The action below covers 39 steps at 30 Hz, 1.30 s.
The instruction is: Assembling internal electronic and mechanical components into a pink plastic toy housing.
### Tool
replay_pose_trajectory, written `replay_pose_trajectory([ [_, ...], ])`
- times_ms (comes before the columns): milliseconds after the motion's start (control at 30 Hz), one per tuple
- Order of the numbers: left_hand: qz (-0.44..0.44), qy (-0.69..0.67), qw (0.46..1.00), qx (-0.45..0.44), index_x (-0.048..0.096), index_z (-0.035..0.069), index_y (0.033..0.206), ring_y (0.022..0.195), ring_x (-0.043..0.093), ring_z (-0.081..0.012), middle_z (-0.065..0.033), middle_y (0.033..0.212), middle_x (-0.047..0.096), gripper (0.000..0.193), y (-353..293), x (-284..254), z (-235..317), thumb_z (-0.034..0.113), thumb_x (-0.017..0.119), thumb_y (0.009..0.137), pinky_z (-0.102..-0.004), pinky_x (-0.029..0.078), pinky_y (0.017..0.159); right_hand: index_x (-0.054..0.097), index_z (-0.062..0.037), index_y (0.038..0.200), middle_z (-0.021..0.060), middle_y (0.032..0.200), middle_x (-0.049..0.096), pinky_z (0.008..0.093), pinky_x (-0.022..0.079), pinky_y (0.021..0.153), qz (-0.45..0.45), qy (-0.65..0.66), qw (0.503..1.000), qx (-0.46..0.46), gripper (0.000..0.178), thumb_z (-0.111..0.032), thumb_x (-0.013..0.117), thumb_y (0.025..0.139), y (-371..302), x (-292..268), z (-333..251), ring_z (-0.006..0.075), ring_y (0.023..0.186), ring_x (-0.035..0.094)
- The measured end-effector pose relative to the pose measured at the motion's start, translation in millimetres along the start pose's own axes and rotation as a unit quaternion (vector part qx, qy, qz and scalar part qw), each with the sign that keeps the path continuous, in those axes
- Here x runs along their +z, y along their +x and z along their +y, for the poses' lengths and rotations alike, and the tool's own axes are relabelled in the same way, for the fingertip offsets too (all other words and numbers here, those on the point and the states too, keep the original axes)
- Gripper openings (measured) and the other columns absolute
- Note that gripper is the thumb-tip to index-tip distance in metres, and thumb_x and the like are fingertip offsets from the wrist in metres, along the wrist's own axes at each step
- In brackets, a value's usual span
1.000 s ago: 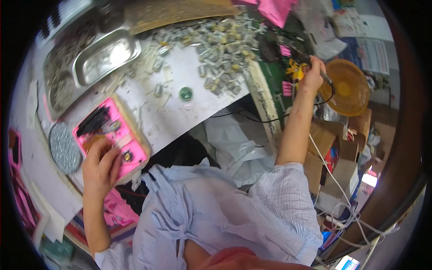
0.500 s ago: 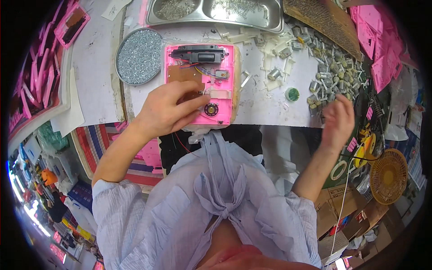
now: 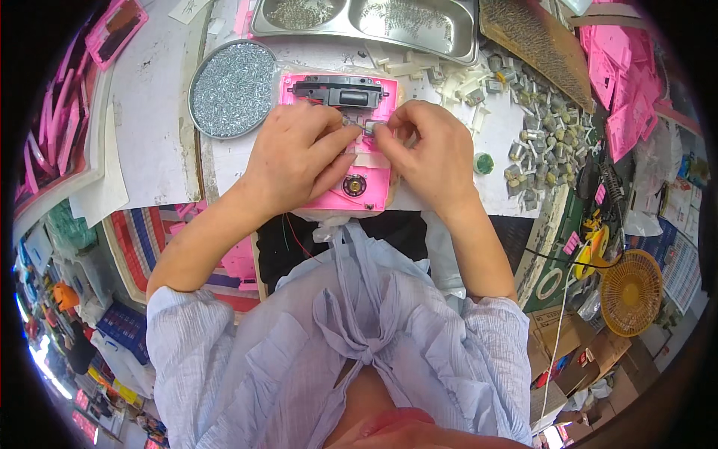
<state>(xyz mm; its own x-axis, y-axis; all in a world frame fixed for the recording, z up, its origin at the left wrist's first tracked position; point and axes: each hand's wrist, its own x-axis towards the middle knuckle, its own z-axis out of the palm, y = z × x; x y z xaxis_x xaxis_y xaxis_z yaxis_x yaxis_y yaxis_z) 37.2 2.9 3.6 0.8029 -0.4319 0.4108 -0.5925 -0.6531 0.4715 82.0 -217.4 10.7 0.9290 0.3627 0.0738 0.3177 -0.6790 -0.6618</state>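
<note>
A pink plastic housing [image 3: 379,179] lies on the table in front of me. Along its far end runs a black plastic part [image 3: 348,96], and a round speaker [image 3: 354,185] sits near its close edge. My right hand [image 3: 437,153] reaches in from the right, thumb and fingertips closed on a small silver motor [image 3: 370,128] inside the housing. From the left, my left hand [image 3: 299,153] covers the housing's left half. Its fingertips come together beside the motor; whatever they grip is hidden. A white strip [image 3: 370,160] crosses the housing below the fingers.
A round tray of screws [image 3: 232,90] stands at left. A divided metal tray [image 3: 366,37] holds small metal pieces at the back. Many small motors [image 3: 542,142] are heaped at right, near a green-topped round container [image 3: 484,163]. Pink parts [image 3: 56,142] fill a bin far left.
My right hand has come left from beside the motor heap to the motor in the housing. My left hand has moved slightly up over the housing, its fingers now nearer the motor.
</note>
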Motion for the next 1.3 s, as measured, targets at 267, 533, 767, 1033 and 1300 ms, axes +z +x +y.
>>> replay_pose_trajectory([
  [267, 0.052, 0.024, 0.998, 0.021, 0.072, 0.012, 0.104, 0.088, 0.06, -0.0222, -0.0034, 0.099, 0.063, 0.026, 0, 5, -5, 0.017, 0.076, 0.079, -0.0385, 0.042, 0.083, 0.067, -0.0055, 0.077, 0.012, 0.071, 0.067, 0.0439, 0.052, 0.06, -0.034, -0.036, 0.998, 0.025, 0.026, -0.029, 0.076, 0.083, 4, -4, -7, 0.0338, 0.066, 0.067],
  [533, 0.039, 0.097, 0.994, 0.039, 0.074, 0.015, 0.108, 0.103, 0.059, -0.0227, -0.0021, 0.109, 0.064, 0.03, 12, 14, -3, 0.017, 0.077, 0.078, -0.0425, 0.038, 0.096, 0.07, -0.0007, 0.083, 0.0156, 0.073, 0.07, 0.0386, 0.055, 0.062, 0.003, 0.069, 0.994, 0.087, 0.017, -0.017, 0.073, 0.084, -7, 1, -7, 0.0283, 0.064, 0.07],
  [767, 0.006, 0.082, 0.995, 0.052, 0.075, 0.011, 0.105, 0.104, 0.059, -0.0222, -0.0029, 0.109, 0.065, 0.028, 18, 12, -6, 0.017, 0.076, 0.078, -0.0426, 0.037, 0.097, 0.068, 0.0037, 0.085, 0.0038, 0.069, 0.066, 0.0279, 0.048, 0.059, -0.11, 0.127, 0.972, 0.165, 0.017, -0.013, 0.071, 0.089, 7, -6, 5, 0.0089, 0.064, 0.059],
  [1033, 0.039, 0.077, 0.994, 0.068, 0.069, 0.009, 0.088, 0.098, 0.058, -0.0202, -0.0016, 0.101, 0.062, 0.017, 20, 20, -8, 0.018, 0.072, 0.074, -0.0412, 0.04, 0.094, 0.063, 0.0007, 0.087, 0.0221, 0.074, 0.068, 0.0451, 0.056, 0.064, -0.122, -0.289, 0.949, -0.031, 0.021, -0.018, 0.071, 0.084, 17, -2, -37, 0.0388, 0.073, 0.07],
  [1300, 0.024, 0.065, 0.996, 0.063, 0.075, 0.006, 0.098, 0.102, 0.059, -0.023, -0.004, 0.104, 0.063, 0.023, 19, 21, -10, 0.014, 0.074, 0.076, -0.0408, 0.041, 0.095, 0.072, 0.0033, 0.083, 0.0154, 0.07, 0.071, 0.0356, 0.055, 0.061, -0.158, 0.094, 0.965, 0.187, 0.021, -0.017, 0.073, 0.086, 18, -20, -2, 0.0227, 0.064, 0.07],
])
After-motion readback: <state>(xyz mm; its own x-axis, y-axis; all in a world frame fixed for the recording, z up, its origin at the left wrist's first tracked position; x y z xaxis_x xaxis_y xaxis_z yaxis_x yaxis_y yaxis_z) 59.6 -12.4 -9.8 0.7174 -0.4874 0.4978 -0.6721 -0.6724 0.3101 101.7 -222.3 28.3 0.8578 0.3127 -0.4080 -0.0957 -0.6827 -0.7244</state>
